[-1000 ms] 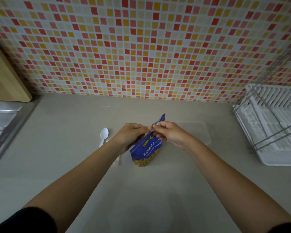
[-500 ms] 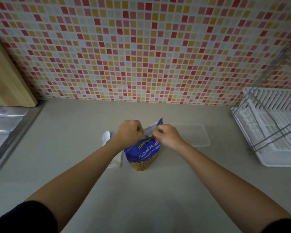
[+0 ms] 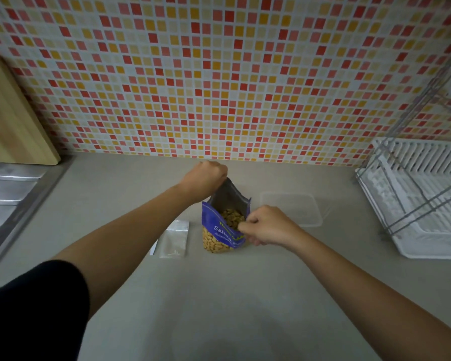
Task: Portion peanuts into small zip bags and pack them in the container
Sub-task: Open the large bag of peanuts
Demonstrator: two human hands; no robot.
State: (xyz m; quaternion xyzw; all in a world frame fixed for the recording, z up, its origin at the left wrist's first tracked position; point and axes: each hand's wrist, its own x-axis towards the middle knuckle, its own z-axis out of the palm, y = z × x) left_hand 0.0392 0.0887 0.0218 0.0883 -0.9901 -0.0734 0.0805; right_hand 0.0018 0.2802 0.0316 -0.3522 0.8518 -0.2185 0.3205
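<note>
The peanut bag, barely parted a moment before, stood pulled wide open; the left hand gripped its far lip, the right hand pinched the near one.

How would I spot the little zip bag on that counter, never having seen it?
Start at the grey counter below the mosaic wall and find the upright blue peanut bag. Just left of that lies the small zip bag: flat, clear and empty, unlike the printed, peanut-filled bag beside it.

Left hand, right hand both pinching.
</note>
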